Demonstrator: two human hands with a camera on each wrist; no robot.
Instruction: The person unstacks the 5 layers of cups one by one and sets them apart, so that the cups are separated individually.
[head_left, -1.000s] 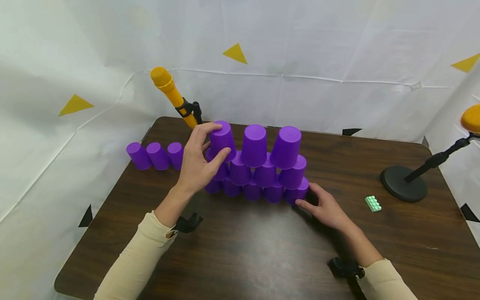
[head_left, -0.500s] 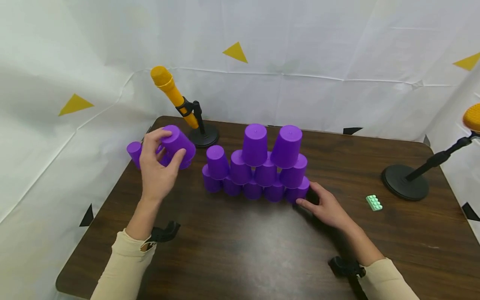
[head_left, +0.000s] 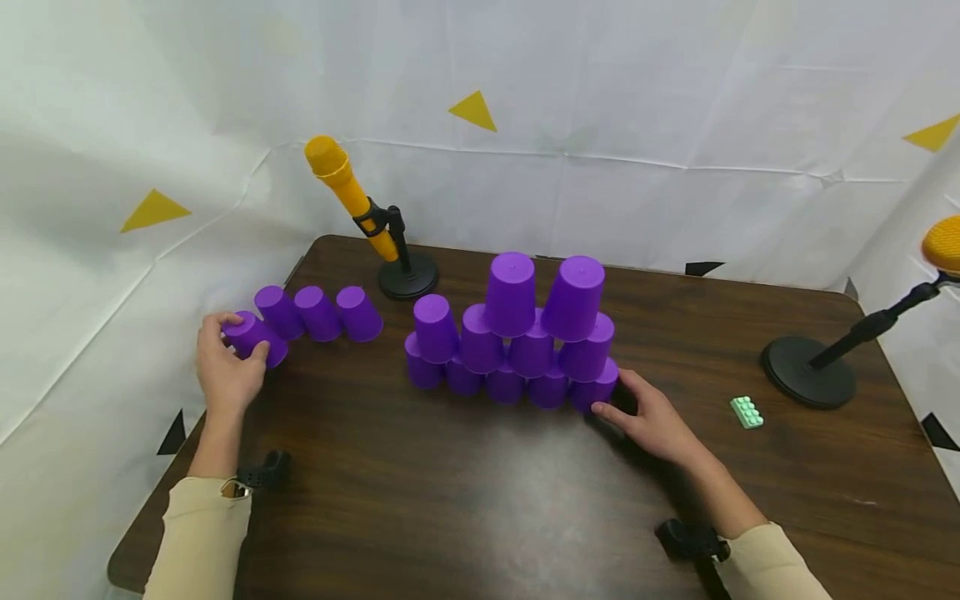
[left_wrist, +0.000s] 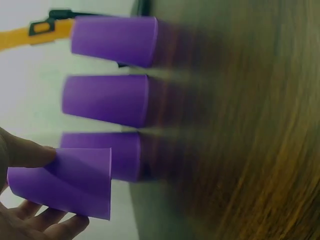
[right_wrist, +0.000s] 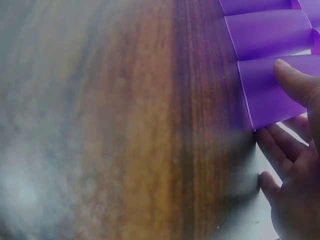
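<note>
At the far left of the table, my left hand point(head_left: 228, 371) grips an upside-down purple cup point(head_left: 258, 340), thumb on one side and fingers on the other. In the left wrist view this held cup point(left_wrist: 75, 182) overlaps the end of a row of three upside-down cups point(left_wrist: 107, 97); whether it touches the table I cannot tell. A stack of purple cups point(head_left: 480, 340) stands mid-table in three tiers, with two cups point(head_left: 512, 296) on top. My right hand point(head_left: 652, 417) holds the bottom right cup point(right_wrist: 270, 92) of the stack between thumb and fingers.
Behind the cups, a yellow microphone point(head_left: 345, 187) leans on a black stand point(head_left: 408, 275). A second stand point(head_left: 810, 371) with a yellow microphone point(head_left: 943, 243) is at the right, near a mint-green toy brick point(head_left: 746, 412). White sheeting point(head_left: 637, 75) hangs behind the table.
My left hand has lifted the left cup off the top tier and carried it left, past the row of three, lowering it. My right hand has stayed at the stack.
</note>
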